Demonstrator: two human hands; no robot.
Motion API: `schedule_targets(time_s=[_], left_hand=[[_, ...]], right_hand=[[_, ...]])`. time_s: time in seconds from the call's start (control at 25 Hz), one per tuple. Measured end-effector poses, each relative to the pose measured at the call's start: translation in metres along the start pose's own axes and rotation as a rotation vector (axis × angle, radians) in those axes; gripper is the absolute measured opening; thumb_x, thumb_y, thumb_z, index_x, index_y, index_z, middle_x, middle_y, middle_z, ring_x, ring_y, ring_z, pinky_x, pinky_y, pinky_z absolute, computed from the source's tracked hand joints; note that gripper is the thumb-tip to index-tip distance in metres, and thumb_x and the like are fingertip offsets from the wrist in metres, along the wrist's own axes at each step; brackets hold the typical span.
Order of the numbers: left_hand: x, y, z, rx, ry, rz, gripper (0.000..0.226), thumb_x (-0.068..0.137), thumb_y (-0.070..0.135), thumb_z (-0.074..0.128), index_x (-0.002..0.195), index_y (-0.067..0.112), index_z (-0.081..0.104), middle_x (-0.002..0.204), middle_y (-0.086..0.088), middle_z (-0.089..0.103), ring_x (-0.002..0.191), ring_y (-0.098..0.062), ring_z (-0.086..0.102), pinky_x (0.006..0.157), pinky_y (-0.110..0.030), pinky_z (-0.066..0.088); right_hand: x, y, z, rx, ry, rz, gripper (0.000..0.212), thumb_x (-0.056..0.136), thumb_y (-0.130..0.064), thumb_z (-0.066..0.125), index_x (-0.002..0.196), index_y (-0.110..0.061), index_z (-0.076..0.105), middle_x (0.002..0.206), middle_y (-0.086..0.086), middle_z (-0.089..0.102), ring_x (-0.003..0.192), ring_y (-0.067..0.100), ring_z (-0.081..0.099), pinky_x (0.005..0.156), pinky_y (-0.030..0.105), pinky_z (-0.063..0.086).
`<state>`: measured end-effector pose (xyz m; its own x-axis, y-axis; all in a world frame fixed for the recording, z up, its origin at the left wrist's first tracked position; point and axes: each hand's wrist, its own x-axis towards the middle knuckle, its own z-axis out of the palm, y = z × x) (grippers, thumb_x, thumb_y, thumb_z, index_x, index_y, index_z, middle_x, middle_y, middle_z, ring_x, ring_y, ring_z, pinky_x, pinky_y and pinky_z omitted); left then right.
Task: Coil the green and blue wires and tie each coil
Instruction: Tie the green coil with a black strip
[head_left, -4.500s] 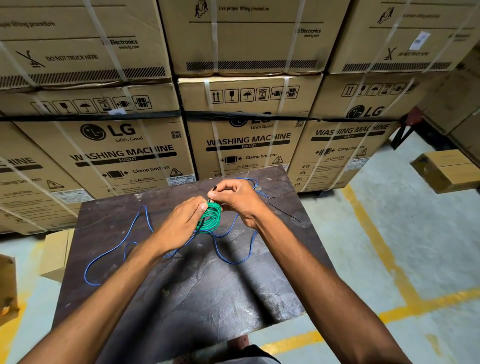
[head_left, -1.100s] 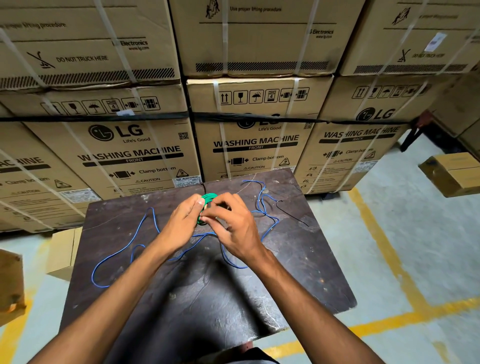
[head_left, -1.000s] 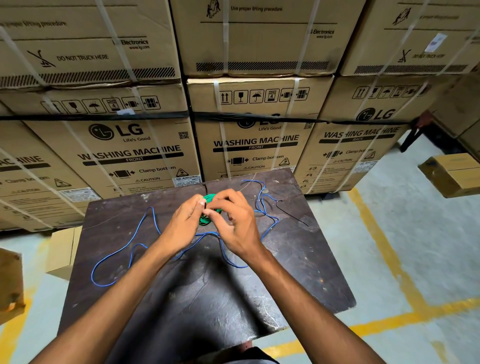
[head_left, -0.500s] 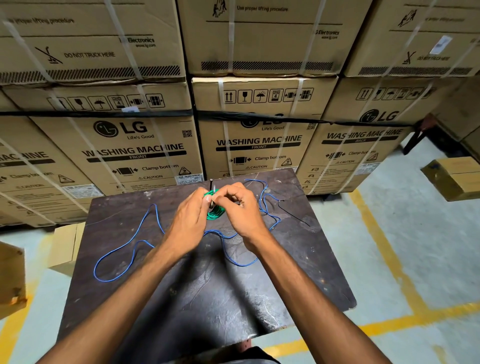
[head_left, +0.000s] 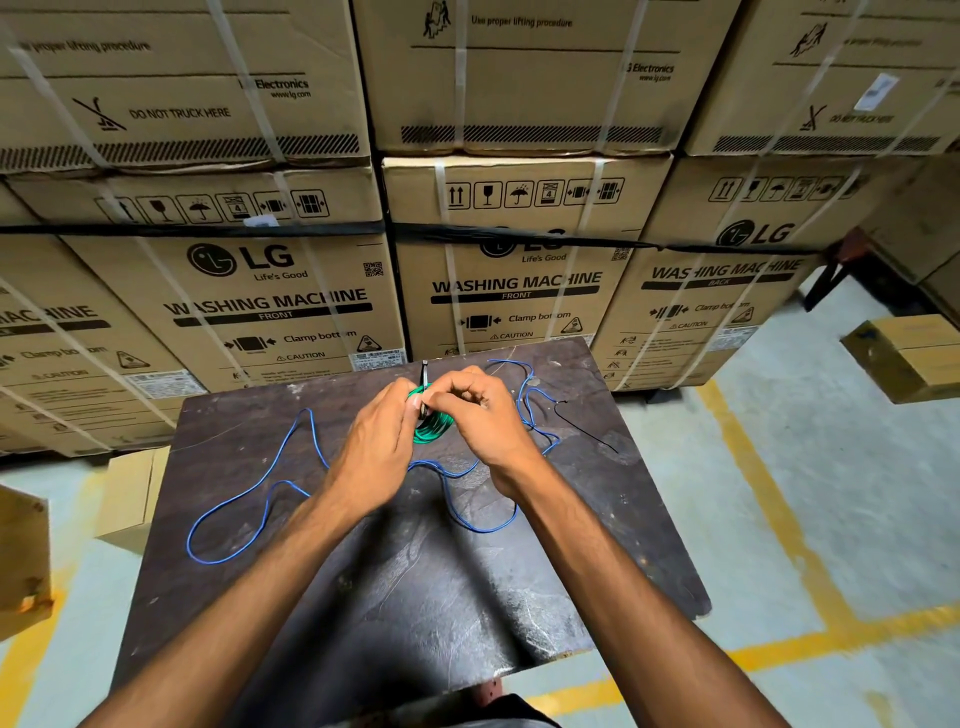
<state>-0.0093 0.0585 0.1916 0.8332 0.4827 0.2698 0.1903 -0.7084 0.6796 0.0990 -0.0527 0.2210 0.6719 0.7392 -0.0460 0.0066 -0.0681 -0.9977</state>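
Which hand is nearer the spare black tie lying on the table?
Right. The right hand is just left of the black tie; the left hand sits farther left, beyond the green coil.

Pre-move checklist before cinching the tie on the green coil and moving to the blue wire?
1. Green coil gathered in one bundle between both hands: ok.
2. Black tie at the coil, tail sticking up above the fingers: ok.
3. Tie fully closed round the coil: cannot tell, the fingers hide it.
4. Left hand grip on the coil, right hand pinching at the tie: ok.
5. Blue wire coiled: not ok, it lies loose across the table.
6. Second black tie on the table beside the blue wire: ok.
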Motion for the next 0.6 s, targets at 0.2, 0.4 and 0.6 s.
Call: schedule_targets(time_s=[0.2, 0.4, 0.6], left_hand=[[-0.0014, 0.0019, -0.0003, -0.003, -0.006, 0.024, 0.021, 0.106, 0.026, 0.033, 0.087, 0.020, 0.039, 0.079, 0.005, 0.042, 0.071, -0.014, 0.036, 0.067, -0.027, 0.025], [-0.0030, 0.0019, 0.0009, -0.009, -0.003, 0.025, 0.022, 0.107, 0.026, 0.033, 0.085, 0.021, 0.037, 0.078, 0.005, 0.040, 0.070, -0.017, 0.036, 0.067, -0.029, 0.026], [-0.0051, 0.0028, 0.0014, 0.009, -0.021, 0.025, 0.024, 0.107, 0.027, 0.032, 0.085, 0.020, 0.038, 0.078, 0.004, 0.041, 0.072, -0.018, 0.037, 0.067, -0.029, 0.027]], right_hand=[[0.0000, -0.0014, 0.0030, 0.032, -0.005, -0.008, 0.013, 0.079, -0.016, 0.067, 0.073, -0.025, 0.075, 0.090, 0.010, 0.061, 0.083, 0.011, 0.057, 0.078, 0.019, 0.044], [0.0005, 0.0002, 0.0029, 0.038, 0.039, 0.028, 0.009, 0.083, -0.016, 0.071, 0.077, -0.020, 0.076, 0.102, 0.027, 0.067, 0.081, 0.012, 0.057, 0.076, 0.021, 0.045], [-0.0014, 0.0008, 0.0039, 0.080, 0.115, -0.002, 0.015, 0.084, -0.004, 0.074, 0.077, -0.017, 0.076, 0.098, 0.018, 0.071, 0.079, 0.012, 0.059, 0.078, 0.027, 0.048]])
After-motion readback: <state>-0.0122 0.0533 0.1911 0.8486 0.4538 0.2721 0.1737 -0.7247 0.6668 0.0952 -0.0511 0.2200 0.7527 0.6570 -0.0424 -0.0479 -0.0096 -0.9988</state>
